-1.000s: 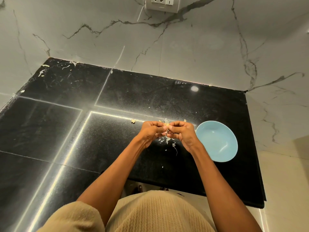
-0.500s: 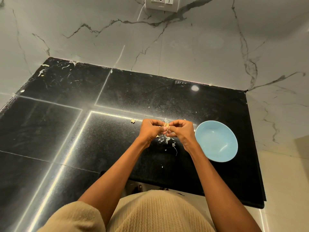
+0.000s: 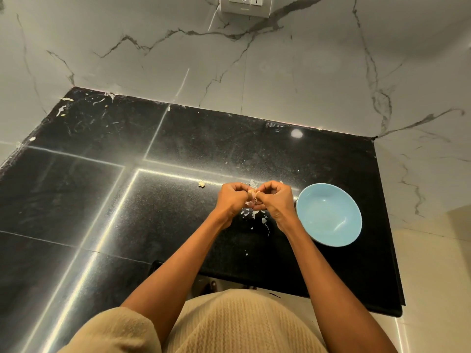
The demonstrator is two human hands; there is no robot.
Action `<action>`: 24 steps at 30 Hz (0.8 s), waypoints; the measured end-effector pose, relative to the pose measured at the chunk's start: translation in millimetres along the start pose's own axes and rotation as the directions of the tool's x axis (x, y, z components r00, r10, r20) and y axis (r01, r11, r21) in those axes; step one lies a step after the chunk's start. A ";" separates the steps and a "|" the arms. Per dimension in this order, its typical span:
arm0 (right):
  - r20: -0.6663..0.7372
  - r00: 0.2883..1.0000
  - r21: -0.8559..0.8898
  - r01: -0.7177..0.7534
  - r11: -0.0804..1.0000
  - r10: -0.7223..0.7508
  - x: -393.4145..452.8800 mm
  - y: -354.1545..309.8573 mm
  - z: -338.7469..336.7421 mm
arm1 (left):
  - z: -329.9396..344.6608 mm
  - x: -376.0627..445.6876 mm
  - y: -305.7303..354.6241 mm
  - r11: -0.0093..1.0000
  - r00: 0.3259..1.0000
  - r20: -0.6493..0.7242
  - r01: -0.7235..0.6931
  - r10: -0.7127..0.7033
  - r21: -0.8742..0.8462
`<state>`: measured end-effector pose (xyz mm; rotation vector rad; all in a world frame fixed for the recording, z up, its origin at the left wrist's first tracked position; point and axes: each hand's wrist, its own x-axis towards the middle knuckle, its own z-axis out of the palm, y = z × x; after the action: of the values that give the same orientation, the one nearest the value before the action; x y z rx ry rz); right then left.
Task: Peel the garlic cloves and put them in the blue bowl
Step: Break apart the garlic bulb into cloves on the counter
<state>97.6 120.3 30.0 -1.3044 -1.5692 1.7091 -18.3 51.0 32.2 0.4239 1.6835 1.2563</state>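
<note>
Step in hand: peeling. Left hand [image 3: 233,200] and right hand [image 3: 276,198] meet above the black stone counter [image 3: 178,138], fingers of both curled in and pinching one garlic clove [image 3: 252,191] between them; only a small pale, partly skinned end of it shows between the fingertips. Judged mid-peel, skin not fully off. Blue bowl [image 3: 328,214] stands on the counter just beside the right hand; no cloves visible in it, so the task looks to be early. Loose skin flakes [image 3: 254,214] lie on the counter under and in front of the hands, with one small pale bit [image 3: 201,184] apart to the left; cannot tell whether that is skin or clove. Next move, as I read it: strip the remaining skin while keeping the pinch, then carry the clove a short way right and drop it over the bowl. Surface: polished, dark, speckled, with bright reflected light lines and white scraps at the far left corner [image 3: 66,104]. Walls of grey-veined white marble [image 3: 280,72]; socket plate [image 3: 246,6] at top. Person wears a beige ribbed top [image 3: 237,324].
</note>
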 end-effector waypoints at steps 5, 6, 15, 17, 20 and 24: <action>-0.010 0.996 0.088 -0.083 0.993 0.084 2.0 2.5 2.1 | -1.0 3.0 0.0 0.994 0.996 -0.058 0.059 -0.064 -0.091; -0.017 0.994 0.099 -0.105 0.990 0.107 2.9 3.4 1.9 | -1.9 3.7 -0.5 0.993 0.995 -0.064 0.065 -0.072 -0.104; 0.025 0.986 -0.021 -0.162 0.987 0.163 5.6 11.5 10.2 | -15.4 9.4 -19.8 0.996 0.992 -0.124 0.046 -0.036 0.079; 0.022 0.987 -0.080 -0.157 0.984 0.159 6.6 16.1 14.7 | -19.2 9.2 -22.6 0.992 0.987 -0.157 0.060 -0.041 0.114; 0.002 0.988 -0.155 -0.153 0.976 0.155 8.9 23.7 21.6 | -24.3 9.7 -26.7 0.984 0.987 -0.156 0.075 -0.049 0.160; -0.005 0.988 -0.221 -0.153 0.963 0.156 9.9 28.3 27.3 | -27.1 11.6 -29.5 0.969 0.988 -0.156 0.054 -0.017 0.240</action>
<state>76.7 108.8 -2.8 -1.5646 -1.7462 1.6727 -39.2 32.7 1.1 0.4504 1.9785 1.0816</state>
